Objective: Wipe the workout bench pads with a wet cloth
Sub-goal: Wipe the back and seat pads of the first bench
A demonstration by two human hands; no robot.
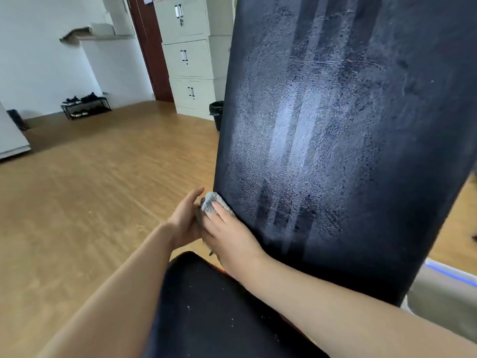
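Observation:
The black back pad (335, 125) of the bench stands tilted upright and fills the right of the head view, with pale dusty patches and darker wiped stripes. The black seat pad (211, 306) lies below it, speckled with white flecks. A grey cloth (210, 202) sits bunched at the back pad's lower left edge. My right hand (229, 236) lies over the cloth and presses it against that edge, fingers curled round it. My left hand (184, 223) is just left of the cloth, fingers straight, touching its side.
Wooden floor (90, 202) spreads to the left. Grey filing cabinets (191, 58) and a black bin (216, 113) stand behind the pad. A low shoe rack (86, 107) sits by the far white wall. A pale object with a blue stripe (449, 277) lies at lower right.

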